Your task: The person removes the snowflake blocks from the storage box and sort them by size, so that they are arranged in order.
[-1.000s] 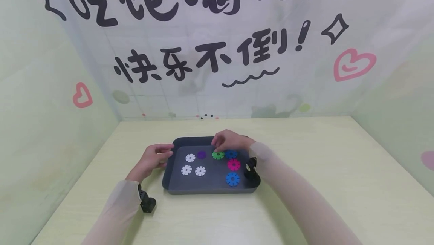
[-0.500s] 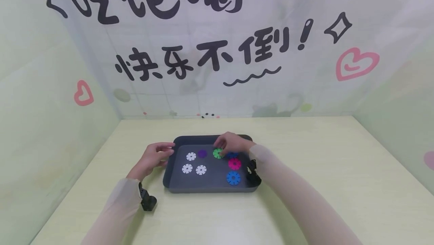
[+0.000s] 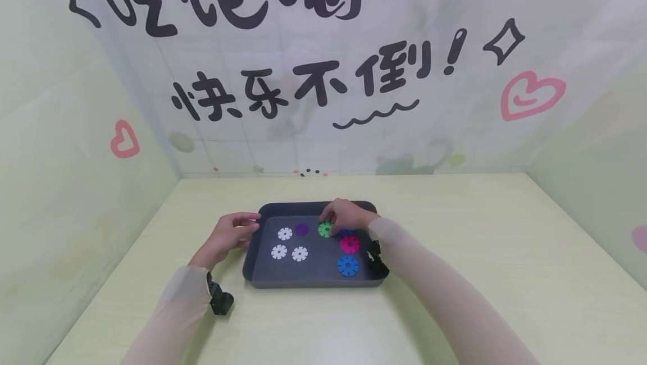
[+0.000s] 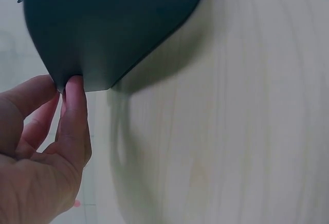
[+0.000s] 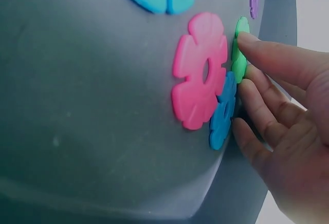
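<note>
A dark grey tray (image 3: 315, 284) lies on the table, with flower-shaped plastic snowflake discs flat in it. My left hand (image 3: 228, 236) holds the tray's left edge; in the left wrist view its thumb and fingers pinch the tray rim (image 4: 92, 87). My right hand (image 3: 350, 215) is over the far right of the tray, at the green snowflake disc (image 3: 323, 230). In the right wrist view the thumb presses on the green disc (image 5: 240, 59), with fingertips at its far edge. Partly covered by this hand is a dark blue disc (image 5: 226, 112), touching the pink disc (image 5: 191, 98).
Nearer on the right of the tray lies a lighter blue disc (image 3: 341, 268). Three white discs (image 3: 282, 238) and a purple disc (image 3: 301, 229) lie in the left half. The pale wooden table (image 3: 480, 241) extends around the tray, with printed walls behind and beside it.
My right thumb has shifted slightly right and nearer on the green disc, and the hand now covers more of the dark blue one. The left hand keeps its hold.
</note>
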Action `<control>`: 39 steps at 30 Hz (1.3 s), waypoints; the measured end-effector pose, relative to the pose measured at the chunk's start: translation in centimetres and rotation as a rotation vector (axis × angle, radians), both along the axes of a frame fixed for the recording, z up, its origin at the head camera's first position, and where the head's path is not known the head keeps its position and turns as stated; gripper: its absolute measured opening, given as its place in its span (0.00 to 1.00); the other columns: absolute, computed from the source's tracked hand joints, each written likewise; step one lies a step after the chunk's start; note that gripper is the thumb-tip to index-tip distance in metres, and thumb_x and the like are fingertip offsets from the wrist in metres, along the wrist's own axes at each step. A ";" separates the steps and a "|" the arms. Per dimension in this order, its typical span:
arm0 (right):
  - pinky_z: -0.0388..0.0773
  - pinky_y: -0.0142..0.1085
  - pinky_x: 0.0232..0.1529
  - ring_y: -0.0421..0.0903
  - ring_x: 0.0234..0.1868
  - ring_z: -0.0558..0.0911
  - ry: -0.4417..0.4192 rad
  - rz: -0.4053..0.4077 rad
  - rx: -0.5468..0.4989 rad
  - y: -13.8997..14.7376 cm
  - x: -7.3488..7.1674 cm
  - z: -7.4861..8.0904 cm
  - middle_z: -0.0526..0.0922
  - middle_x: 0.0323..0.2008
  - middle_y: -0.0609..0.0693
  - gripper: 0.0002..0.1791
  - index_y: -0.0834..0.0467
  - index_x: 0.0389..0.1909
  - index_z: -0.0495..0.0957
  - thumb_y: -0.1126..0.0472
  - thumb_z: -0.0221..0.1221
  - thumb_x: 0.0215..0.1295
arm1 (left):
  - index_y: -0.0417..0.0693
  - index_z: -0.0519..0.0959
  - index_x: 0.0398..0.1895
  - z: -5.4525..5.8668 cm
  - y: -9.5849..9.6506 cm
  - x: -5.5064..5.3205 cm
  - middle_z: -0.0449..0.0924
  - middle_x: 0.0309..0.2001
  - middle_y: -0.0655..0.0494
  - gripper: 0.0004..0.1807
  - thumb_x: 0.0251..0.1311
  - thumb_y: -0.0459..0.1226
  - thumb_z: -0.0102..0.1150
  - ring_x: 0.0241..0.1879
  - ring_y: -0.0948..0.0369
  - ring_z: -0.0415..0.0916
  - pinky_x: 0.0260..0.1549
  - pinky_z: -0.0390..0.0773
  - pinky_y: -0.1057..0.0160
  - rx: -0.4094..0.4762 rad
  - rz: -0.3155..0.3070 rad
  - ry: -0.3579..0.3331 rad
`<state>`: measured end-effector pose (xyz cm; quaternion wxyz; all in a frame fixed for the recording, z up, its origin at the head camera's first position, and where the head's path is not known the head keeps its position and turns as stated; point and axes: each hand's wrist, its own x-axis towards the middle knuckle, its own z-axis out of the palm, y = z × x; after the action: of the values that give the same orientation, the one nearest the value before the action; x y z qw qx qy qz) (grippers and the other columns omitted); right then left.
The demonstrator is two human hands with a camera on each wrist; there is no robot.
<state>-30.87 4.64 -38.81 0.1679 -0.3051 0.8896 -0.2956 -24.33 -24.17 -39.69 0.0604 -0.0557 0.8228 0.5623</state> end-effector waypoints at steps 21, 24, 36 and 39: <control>0.75 0.32 0.39 0.42 0.35 0.76 0.041 0.017 0.047 -0.3 0.1 0.4 0.80 0.34 0.48 0.17 0.60 0.38 0.81 0.72 0.68 0.43 | 0.34 0.71 0.56 -0.1 0.0 0.1 0.73 0.41 0.49 0.21 0.59 0.29 0.55 0.35 0.60 0.73 0.28 0.79 0.66 0.041 -0.014 0.017; 0.76 0.32 0.38 0.42 0.34 0.76 0.033 0.022 -0.010 -0.1 0.0 0.3 0.79 0.31 0.47 0.15 0.60 0.35 0.81 0.74 0.67 0.43 | 0.34 0.70 0.56 -0.2 0.0 0.1 0.73 0.41 0.48 0.21 0.59 0.29 0.55 0.36 0.60 0.73 0.29 0.79 0.66 0.043 -0.013 0.016; 0.78 0.32 0.34 0.42 0.31 0.78 0.042 0.025 -0.170 2.4 0.1 2.4 0.82 0.30 0.50 0.10 0.65 0.36 0.82 0.73 0.63 0.50 | 0.34 0.70 0.56 -0.1 0.0 0.2 0.73 0.42 0.47 0.21 0.59 0.29 0.55 0.36 0.60 0.74 0.28 0.79 0.65 0.034 -0.020 0.016; 0.78 0.32 0.34 0.41 0.31 0.79 0.082 0.016 -0.190 4.0 0.2 3.3 0.82 0.31 0.50 0.10 0.65 0.37 0.81 0.71 0.63 0.52 | 0.34 0.71 0.56 0.0 0.0 0.1 0.73 0.42 0.47 0.21 0.59 0.30 0.55 0.37 0.60 0.74 0.28 0.79 0.65 0.031 -0.021 0.013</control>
<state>-30.72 8.60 -35.50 0.1040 -0.3384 0.8613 -0.3645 -24.21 -24.19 -39.71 0.0617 -0.0425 0.8149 0.5747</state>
